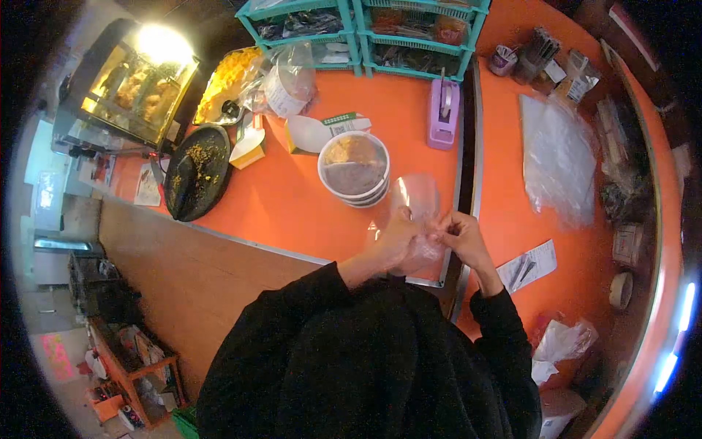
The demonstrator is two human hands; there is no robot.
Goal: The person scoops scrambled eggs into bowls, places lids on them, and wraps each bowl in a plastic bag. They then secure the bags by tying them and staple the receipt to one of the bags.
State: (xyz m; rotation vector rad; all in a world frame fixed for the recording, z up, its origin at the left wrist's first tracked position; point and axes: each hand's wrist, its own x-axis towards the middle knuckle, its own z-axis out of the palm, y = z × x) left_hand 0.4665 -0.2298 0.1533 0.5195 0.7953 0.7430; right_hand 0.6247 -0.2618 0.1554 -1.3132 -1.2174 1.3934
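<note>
A clear plastic bag [415, 196] is stretched between my two hands near the front edge of the orange table. My left hand [395, 240] is closed on its left part, thumb pointing up. With fingertips pinched together, my right hand [465, 235] grips the bag's right side. Just beyond the bag stands a stack of round white tubs [354, 168]; brown contents show through the top lid. Two paper food boxes, a yellow-and-white one [248, 148] and a green-trimmed one [311, 134], lie behind and left of the tubs.
A stone mortar plate [194, 175], a lit glass food case [135, 88] and a tray of yellow food [228, 77] are at left. Teal drawers [358, 40] and a purple tape dispenser [443, 117] stand behind. Plastic bags [559, 157] and a printed paper [528, 266] lie right, past a gap.
</note>
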